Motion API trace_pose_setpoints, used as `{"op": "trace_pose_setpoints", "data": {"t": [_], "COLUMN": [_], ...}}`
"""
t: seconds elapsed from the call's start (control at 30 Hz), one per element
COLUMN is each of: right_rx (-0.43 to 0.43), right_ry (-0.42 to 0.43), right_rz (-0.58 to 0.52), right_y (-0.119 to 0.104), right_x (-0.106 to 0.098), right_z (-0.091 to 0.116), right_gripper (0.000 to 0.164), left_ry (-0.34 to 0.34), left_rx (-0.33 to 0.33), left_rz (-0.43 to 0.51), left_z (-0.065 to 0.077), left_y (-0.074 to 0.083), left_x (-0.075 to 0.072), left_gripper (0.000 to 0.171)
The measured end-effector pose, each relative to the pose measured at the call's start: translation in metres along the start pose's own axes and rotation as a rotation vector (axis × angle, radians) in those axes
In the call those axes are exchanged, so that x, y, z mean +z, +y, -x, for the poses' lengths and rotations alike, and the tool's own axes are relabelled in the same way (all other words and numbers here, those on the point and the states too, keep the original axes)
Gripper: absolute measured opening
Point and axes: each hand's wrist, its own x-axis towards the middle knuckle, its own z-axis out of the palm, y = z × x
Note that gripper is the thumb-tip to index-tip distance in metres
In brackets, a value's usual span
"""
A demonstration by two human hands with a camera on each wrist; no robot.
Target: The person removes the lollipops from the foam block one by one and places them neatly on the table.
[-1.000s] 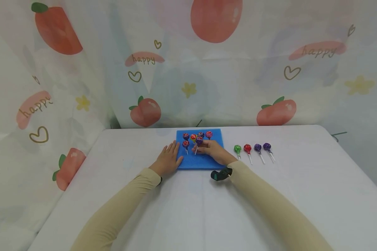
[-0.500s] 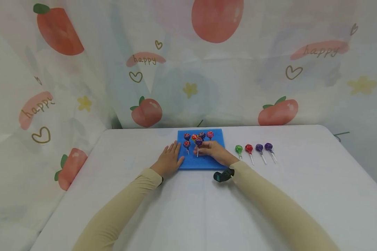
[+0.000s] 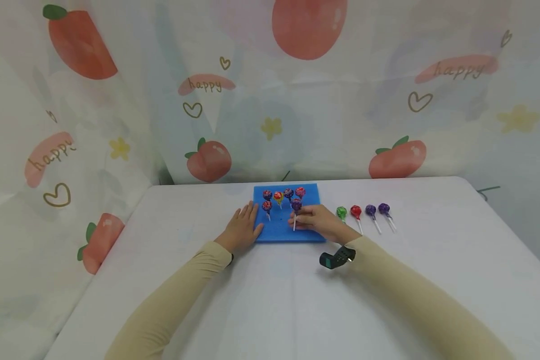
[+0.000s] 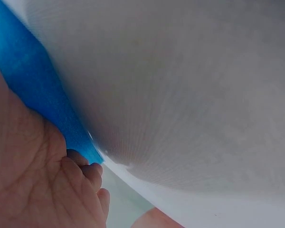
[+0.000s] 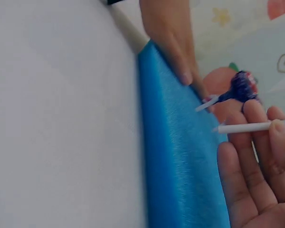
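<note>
My right hand (image 3: 317, 220) pinches a purple-wrapped lollipop (image 3: 296, 204) by its white stick, over the front right part of a blue foam board (image 3: 281, 234). In the right wrist view, thumb and fingers hold that stick (image 5: 244, 128), its free end pointing at the board. My left hand (image 3: 240, 231) rests along the board's left edge with its fingers extended; the left wrist view shows its palm beside the blue edge. Several lollipops stand upright in the board: a back row with a red-and-yellow one (image 3: 278, 196) and a pink-red one (image 3: 300, 192), and one (image 3: 267, 206) nearer the front left.
Right of the board, a green lollipop (image 3: 341, 212), a red one (image 3: 356, 211) and two purple ones (image 3: 384, 208) lie in a row on the white table (image 3: 261, 300). A patterned curtain (image 3: 324, 120) hangs behind and at the left.
My right hand, holding the purple lollipop, has moved right and slightly nearer to me, away from the standing lollipops. The left hand has stayed at the board's edge.
</note>
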Motion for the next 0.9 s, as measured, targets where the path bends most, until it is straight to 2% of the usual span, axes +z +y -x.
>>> {"op": "trace_pose_setpoints", "data": {"t": [0.13,0.37,0.6,0.9], "right_rx": [0.005,-0.025,-0.002,0.024], "right_ry": [0.029,0.072,0.135,0.249], "right_rz": [-0.005,0.108,0.218,0.292], "right_y": [-0.007,-0.013,-0.017,-0.018], "right_x": [-0.008,-0.031,-0.055,-0.089], "right_z": [0.018,0.047,0.076,0.105], "right_gripper": [0.036,0.041,0.042,0.047], "left_ry": [-0.014,0.003,-0.001,0.007], "left_rx": [-0.003,-0.002,-0.006,-0.003], "left_rz": [0.000,0.010,0.015,0.008], "left_z": [0.001,0.000,-0.001,0.000], "left_y": [0.001,0.001,-0.001,0.000], "left_x": [0.000,0.000,0.003,0.002], "left_gripper": [0.065,0.064,0.065,0.065]}}
